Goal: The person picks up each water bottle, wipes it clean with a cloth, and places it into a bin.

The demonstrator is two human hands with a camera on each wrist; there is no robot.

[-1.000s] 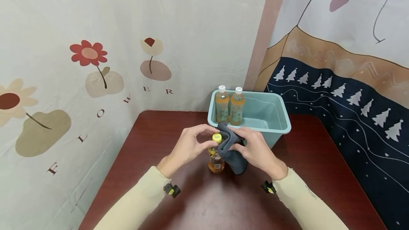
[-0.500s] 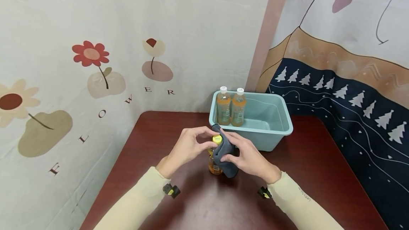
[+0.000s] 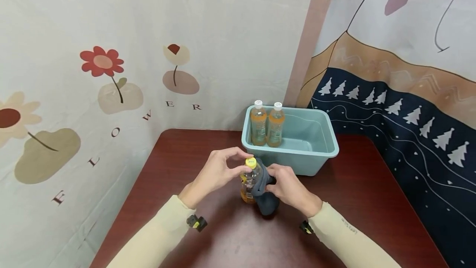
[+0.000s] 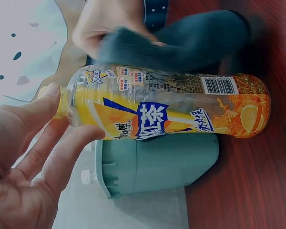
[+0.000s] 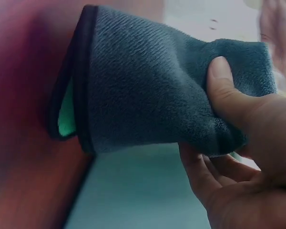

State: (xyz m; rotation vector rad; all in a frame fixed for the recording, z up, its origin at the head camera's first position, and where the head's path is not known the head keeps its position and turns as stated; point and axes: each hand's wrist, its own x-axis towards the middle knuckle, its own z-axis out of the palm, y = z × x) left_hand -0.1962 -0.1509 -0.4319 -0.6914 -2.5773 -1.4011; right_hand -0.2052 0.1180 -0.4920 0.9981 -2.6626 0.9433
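Observation:
A clear plastic tea bottle (image 4: 171, 107) with a yellow cap (image 3: 251, 162) stands upright on the table, amber liquid showing near its base in the head view. My left hand (image 3: 219, 171) pinches the cap between thumb and fingers. With my right hand (image 3: 291, 187) I grip a folded dark grey cloth (image 5: 138, 81), thumb on one side and fingers on the other. The cloth lies against or close beside the bottle's right side; exact contact cannot be told. In the left wrist view the cloth and right hand are blurred.
Behind the bottle, a light blue plastic bin (image 3: 297, 164) sits on the dark red table (image 3: 193, 144). Two white-capped bottles (image 3: 275, 127) of amber drink stand upright at its left end. A printed curtain (image 3: 230, 32) hangs behind the table.
My right hand and the cloth have moved down along the bottle, from near the cap toward its middle, uncovering the upper right side. My left hand has stayed on the cap.

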